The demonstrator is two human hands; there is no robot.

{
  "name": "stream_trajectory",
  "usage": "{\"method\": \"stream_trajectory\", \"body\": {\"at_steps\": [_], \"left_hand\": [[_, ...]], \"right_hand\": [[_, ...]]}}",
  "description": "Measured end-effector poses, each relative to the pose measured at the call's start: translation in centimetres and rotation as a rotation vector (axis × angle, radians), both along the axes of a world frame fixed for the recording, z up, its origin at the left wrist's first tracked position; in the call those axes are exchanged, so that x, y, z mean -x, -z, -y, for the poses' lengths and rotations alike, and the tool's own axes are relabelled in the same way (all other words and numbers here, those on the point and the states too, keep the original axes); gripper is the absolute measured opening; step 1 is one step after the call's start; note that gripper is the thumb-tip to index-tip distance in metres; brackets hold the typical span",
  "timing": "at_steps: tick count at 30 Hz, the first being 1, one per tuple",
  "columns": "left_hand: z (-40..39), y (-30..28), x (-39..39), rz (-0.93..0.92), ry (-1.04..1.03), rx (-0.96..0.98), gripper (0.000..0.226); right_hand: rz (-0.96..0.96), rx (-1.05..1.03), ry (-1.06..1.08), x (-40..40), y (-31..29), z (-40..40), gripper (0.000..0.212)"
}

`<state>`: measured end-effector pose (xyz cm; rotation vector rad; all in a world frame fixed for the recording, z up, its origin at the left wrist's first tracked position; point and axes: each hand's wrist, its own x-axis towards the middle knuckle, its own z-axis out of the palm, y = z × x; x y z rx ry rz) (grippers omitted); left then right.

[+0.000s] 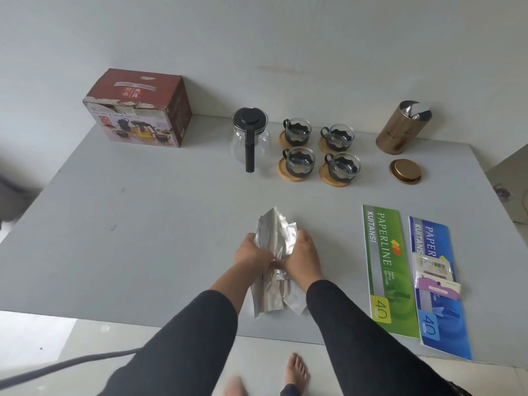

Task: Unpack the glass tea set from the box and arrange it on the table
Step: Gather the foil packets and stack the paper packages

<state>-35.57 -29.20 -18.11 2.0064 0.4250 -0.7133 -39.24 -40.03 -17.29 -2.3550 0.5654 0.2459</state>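
Observation:
A glass teapot (251, 137) with a black lid and handle stands at the back of the grey table (143, 224). To its right, several glass cups (320, 150) in black holders sit on round wooden coasters. The red tea set box (140, 110) stands closed at the back left. Near the table's front edge, my left hand (251, 252) and my right hand (303, 257) both grip a bundle of silver foil packets (275, 238), whose lower ends hang out below my wrists.
A gold tin (400, 130) with foil inside stands open at the back right, its round lid (405, 170) lying in front of it. Green (385, 261) and blue (437, 304) receipt books lie at the right, small packets on the blue one. Bare feet show below the table edge.

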Motion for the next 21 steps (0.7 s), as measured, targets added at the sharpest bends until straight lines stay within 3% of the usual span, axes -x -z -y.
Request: {"method": "stream_trajectory", "body": {"at_steps": [5,8,10,14,21], "left_hand": [[-1.0,0.5,0.0,-0.050,-0.052,0.188,0.017],[-1.8,0.7,0.6,-0.099,-0.080,0.298,0.013],[-2.3,0.7,1.2,-0.117,-0.096,0.355,0.015],[-2.8,0.4,2.3,-0.106,-0.088,0.465,0.046],[-2.7,-0.5,3.7,-0.084,-0.016,0.561,0.044]], "right_hand": [[0.000,-0.179,0.035,0.4,-0.4,0.2,0.057],[0.040,-0.157,-0.001,0.6,-0.3,0.1,0.054],[0.086,-0.122,-0.022,0.9,-0.1,0.0,0.056],[0.013,-0.219,-0.033,1.3,-0.8,0.4,0.073],[-0.083,-0.223,-0.050,2.8,-2.4,1.3,0.078]]}}
